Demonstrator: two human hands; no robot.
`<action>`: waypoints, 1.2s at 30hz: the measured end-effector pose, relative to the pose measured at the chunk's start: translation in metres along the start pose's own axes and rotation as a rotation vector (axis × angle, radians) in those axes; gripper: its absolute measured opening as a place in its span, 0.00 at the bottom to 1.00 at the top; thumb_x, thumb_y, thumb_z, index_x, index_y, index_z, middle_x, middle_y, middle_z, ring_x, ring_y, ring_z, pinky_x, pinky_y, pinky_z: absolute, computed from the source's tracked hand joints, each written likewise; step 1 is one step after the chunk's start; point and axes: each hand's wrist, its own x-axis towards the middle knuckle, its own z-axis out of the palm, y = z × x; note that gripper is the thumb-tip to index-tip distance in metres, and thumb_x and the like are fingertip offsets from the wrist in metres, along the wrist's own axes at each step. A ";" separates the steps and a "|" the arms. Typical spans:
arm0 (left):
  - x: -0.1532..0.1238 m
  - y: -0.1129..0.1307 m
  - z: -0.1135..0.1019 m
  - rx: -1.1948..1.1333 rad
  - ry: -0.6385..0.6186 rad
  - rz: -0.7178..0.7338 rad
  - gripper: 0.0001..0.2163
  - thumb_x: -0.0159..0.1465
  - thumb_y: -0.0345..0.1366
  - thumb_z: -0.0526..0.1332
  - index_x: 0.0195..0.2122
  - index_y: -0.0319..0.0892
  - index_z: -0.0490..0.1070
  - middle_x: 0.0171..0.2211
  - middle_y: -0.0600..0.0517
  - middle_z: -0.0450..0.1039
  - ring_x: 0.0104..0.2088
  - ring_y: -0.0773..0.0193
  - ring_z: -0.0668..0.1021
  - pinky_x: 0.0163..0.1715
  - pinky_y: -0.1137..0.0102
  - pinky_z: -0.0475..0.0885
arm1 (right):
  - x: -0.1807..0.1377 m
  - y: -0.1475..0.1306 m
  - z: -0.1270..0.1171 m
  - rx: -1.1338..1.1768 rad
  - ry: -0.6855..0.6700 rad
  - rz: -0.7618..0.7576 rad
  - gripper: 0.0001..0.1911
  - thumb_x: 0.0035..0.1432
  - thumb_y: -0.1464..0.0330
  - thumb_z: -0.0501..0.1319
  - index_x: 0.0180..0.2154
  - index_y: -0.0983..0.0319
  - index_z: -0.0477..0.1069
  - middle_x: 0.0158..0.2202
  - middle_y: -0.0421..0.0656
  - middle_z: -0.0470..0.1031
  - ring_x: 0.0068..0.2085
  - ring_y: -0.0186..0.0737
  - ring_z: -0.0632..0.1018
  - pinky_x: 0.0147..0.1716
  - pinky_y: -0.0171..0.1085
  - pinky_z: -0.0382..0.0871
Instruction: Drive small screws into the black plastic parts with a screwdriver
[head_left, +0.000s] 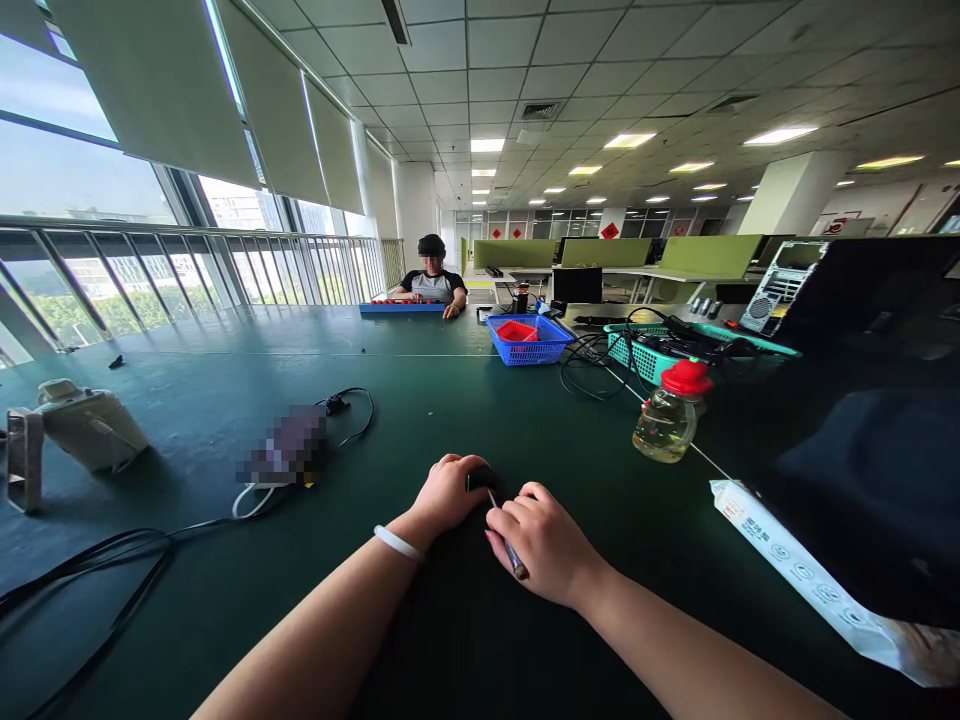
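My left hand (448,492) is curled over a small dark object (480,481) on the dark green table (465,400); I cannot make out what the object is. My right hand (541,541) is closed around a thin pen-like tool (508,545), whose tip points toward that dark object. The two hands touch each other near the table's front middle. A white band sits on my left wrist.
A bottle with a red cap (671,412) stands to the right. A white packet (817,585) lies at the right edge. A blue basket (529,340) and a teal basket (637,352) sit further back. Cables (112,560) and a white device (90,428) lie left. A person (433,280) sits at the far end.
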 end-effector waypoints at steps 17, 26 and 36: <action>0.001 -0.002 0.002 -0.001 -0.002 -0.003 0.19 0.58 0.37 0.66 0.51 0.44 0.74 0.46 0.47 0.78 0.51 0.53 0.76 0.53 0.60 0.71 | 0.000 0.007 -0.005 -0.017 0.094 0.016 0.10 0.66 0.72 0.53 0.32 0.62 0.68 0.24 0.39 0.70 0.27 0.36 0.69 0.40 0.40 0.60; 0.000 -0.001 0.000 0.003 -0.034 0.030 0.16 0.59 0.37 0.67 0.49 0.47 0.75 0.45 0.50 0.78 0.51 0.53 0.75 0.54 0.59 0.69 | -0.006 0.037 0.004 0.298 0.142 0.461 0.06 0.63 0.67 0.56 0.35 0.59 0.70 0.33 0.43 0.76 0.32 0.40 0.76 0.36 0.40 0.67; -0.003 0.000 -0.003 0.029 -0.061 0.066 0.19 0.58 0.36 0.67 0.51 0.47 0.74 0.45 0.49 0.79 0.53 0.52 0.74 0.55 0.58 0.70 | -0.008 0.052 0.008 0.832 0.393 0.848 0.24 0.59 0.47 0.57 0.37 0.61 0.74 0.27 0.44 0.74 0.27 0.39 0.75 0.30 0.39 0.72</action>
